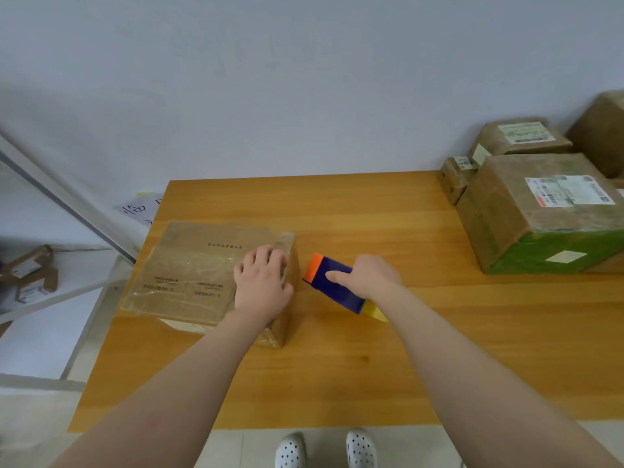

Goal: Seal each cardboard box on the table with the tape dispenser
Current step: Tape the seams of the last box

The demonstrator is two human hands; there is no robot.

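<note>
Tape dispenser (332, 287), blue with an orange tip, at table (371, 214) centre, right hand (369, 276) gripping it. Left hand (261, 282) presses flat on closed cardboard box (189, 265) at 9 o'clock, contents hidden. Labelled boxes (540, 214) at 2 o'clock, all closed.

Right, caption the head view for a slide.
Left hand rests on taped cardboard box; right hand grips blue-and-orange tape dispenser at wooden table.

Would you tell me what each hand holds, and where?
Right hand grips the tape dispenser around its blue body; left hand only rests atop the cardboard box.
</note>
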